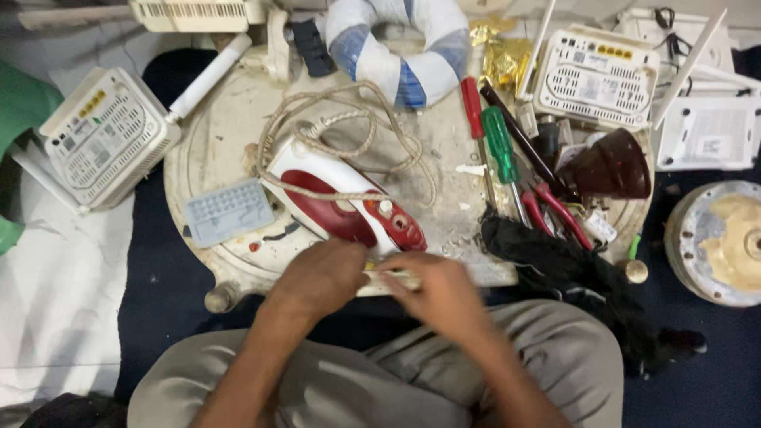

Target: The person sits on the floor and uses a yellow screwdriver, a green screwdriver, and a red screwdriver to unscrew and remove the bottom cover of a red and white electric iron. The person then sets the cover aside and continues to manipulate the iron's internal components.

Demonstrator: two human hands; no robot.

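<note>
Sitting at the near edge of the round, scuffed white desk (238,119), the red-and-white plastic clothes iron (341,202) with its beige cord looped behind is angled heel-first toward the lap for reach. Left hand (321,277) and right hand (440,293) both pinch closed on a thin pale strip (392,275) at its base, while the green-handled screwdriver (501,147) and red-handled pliers (555,208) wait nearby.

head cam: single view, no second to overlap | looks steeply down from above the person's lap | close over a round work board (238,119) | knees near edge, routers far edge
</note>
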